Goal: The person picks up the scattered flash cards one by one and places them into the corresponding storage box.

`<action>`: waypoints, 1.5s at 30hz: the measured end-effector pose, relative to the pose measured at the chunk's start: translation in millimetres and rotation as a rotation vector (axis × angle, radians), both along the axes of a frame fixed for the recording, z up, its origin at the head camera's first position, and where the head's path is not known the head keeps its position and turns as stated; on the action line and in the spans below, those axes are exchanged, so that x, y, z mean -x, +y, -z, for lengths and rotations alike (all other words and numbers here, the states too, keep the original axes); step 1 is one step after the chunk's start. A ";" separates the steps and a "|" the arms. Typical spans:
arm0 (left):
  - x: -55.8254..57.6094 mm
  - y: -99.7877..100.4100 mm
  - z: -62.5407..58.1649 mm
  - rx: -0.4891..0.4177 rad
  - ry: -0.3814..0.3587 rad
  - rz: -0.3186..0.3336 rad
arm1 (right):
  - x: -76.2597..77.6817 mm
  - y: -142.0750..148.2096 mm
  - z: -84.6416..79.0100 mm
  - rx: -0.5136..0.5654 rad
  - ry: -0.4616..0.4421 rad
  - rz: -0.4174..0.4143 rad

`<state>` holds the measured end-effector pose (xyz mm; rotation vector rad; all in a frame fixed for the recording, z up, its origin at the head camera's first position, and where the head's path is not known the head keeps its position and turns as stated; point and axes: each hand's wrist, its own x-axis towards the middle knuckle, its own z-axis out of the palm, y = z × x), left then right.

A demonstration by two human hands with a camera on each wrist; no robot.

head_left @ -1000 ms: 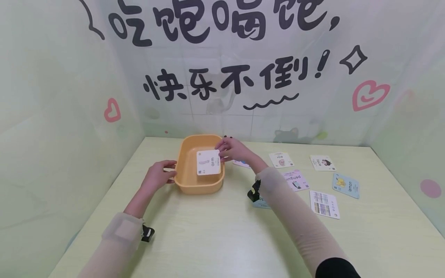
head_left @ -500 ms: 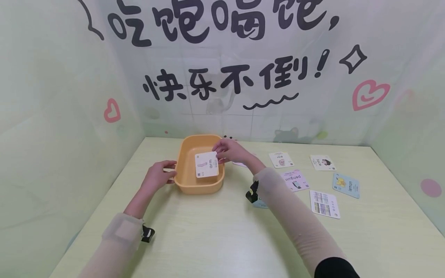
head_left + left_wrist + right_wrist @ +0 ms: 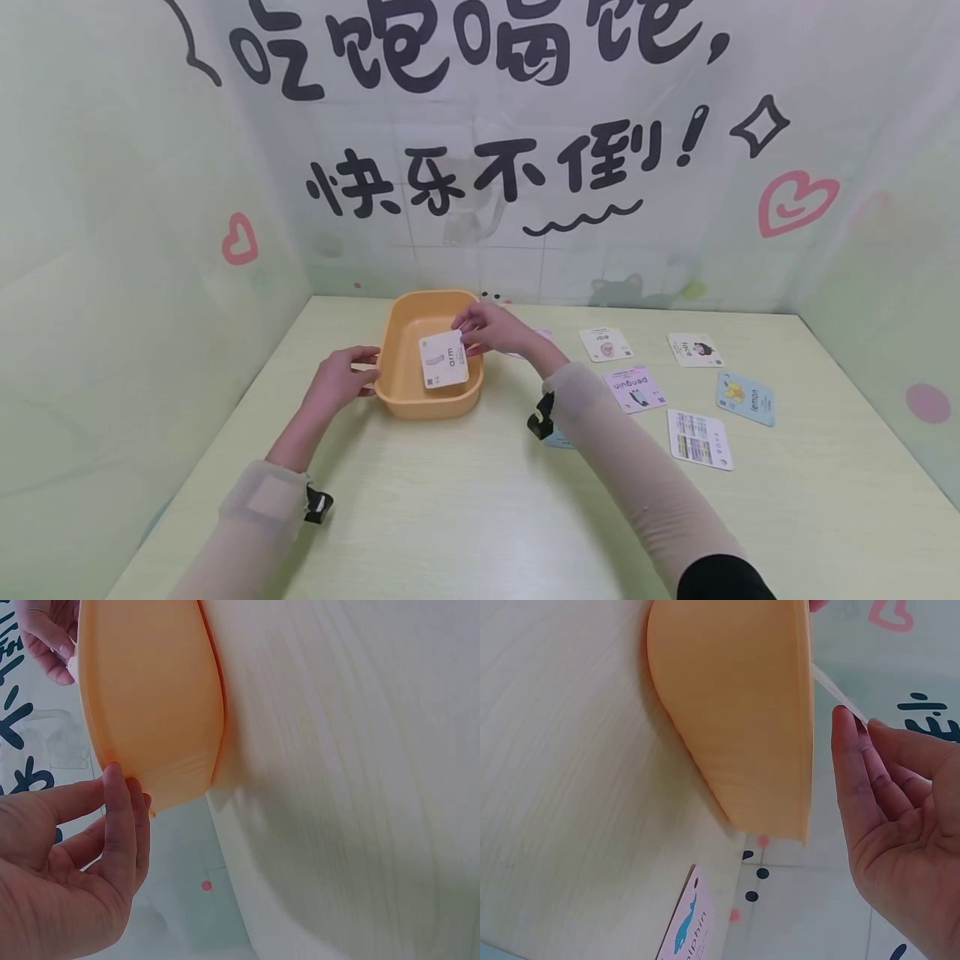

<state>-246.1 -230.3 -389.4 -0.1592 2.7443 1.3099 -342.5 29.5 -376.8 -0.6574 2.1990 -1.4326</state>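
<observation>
An orange plastic basin stands on the table toward the back. My left hand pinches its left rim, thumb and fingertips meeting at the edge in the left wrist view. Over the basin's right side, my right hand pinches a white flash card by its right edge. The card reads "arm" and carries a small arm picture; it tilts above the basin's inside. From the right wrist view the card shows as a thin edge-on strip above the rim, between thumb and fingers.
Several flash cards lie to the right: ear, face, penguin, lemon and a white printed card. A blue card is partly under the right forearm. A dolphin card lies near the basin. Printed fabric walls enclose the table.
My right hand has moved slightly left and toward me with the arm card, which has turned and tilted a little over the basin. The left hand and basin stay put.
</observation>
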 end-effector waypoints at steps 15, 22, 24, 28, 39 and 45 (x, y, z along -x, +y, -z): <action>0.2 1.4 -1.4 0.017 -0.013 -0.012 | -0.2 -0.3 2.5 0.049 -0.028 -0.043; -1.2 2.0 -2.2 0.021 -0.023 -0.015 | -3.2 -0.7 -0.6 0.036 -0.025 -0.051; -1.4 2.0 -2.3 0.020 -0.022 -0.015 | -4.3 -1.0 -1.7 0.031 -0.024 -0.054; -1.2 1.7 -2.0 0.019 -0.015 -0.013 | -6.4 -1.0 -3.7 0.029 -0.022 -0.060; -1.2 1.8 -1.9 0.026 -0.016 -0.016 | -13.0 1.6 -7.1 0.034 -0.018 -0.077; -1.0 1.9 -1.5 0.025 -0.016 -0.014 | -16.9 3.8 -9.0 0.042 0.001 -0.087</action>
